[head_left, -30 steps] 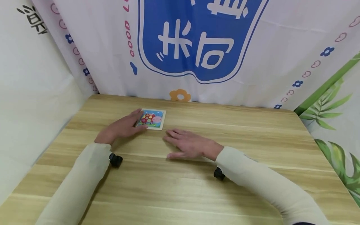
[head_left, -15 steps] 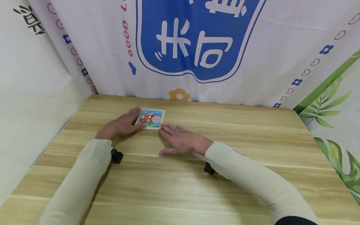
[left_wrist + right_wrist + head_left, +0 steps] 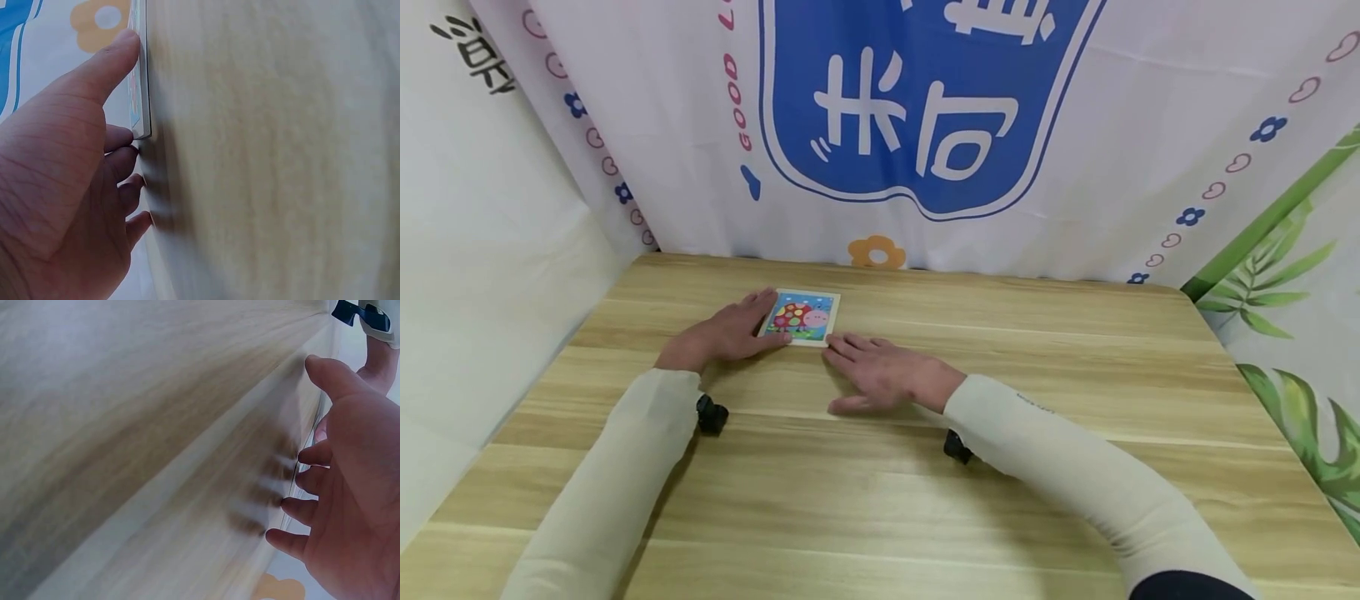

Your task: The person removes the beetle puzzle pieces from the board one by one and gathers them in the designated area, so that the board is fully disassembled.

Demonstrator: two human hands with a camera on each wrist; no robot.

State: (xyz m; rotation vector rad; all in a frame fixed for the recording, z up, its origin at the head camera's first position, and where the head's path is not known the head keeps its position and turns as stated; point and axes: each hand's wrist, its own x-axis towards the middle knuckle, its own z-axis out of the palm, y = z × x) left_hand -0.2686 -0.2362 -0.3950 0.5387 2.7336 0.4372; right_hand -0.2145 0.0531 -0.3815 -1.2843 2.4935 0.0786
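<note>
A small square picture panel [image 3: 805,315] with a pale border and a red spotted ladybug lies flat toward the back of the table. Along its left side rests my left hand [image 3: 730,332], fingers at the left edge and thumb laid over the near edge. The left wrist view shows that thumb [image 3: 115,59] against the panel's rim [image 3: 145,75]. My right hand [image 3: 880,371] lies palm down with spread fingers, its fingertips at the panel's near right corner. In the right wrist view the right hand [image 3: 356,469] has fairly straight fingers, tips by the tabletop.
The wood-grain table [image 3: 880,500] runs back to a white printed curtain [image 3: 700,167] with a blue sign. A white wall covering [image 3: 490,250] stands at the left, and a leaf-patterned one [image 3: 1285,333] at the right. Black wrist cameras [image 3: 711,415] sit under both sleeves.
My right hand has moved left and slightly away from me, up to the panel's near right corner. My left hand and the panel have hardly moved.
</note>
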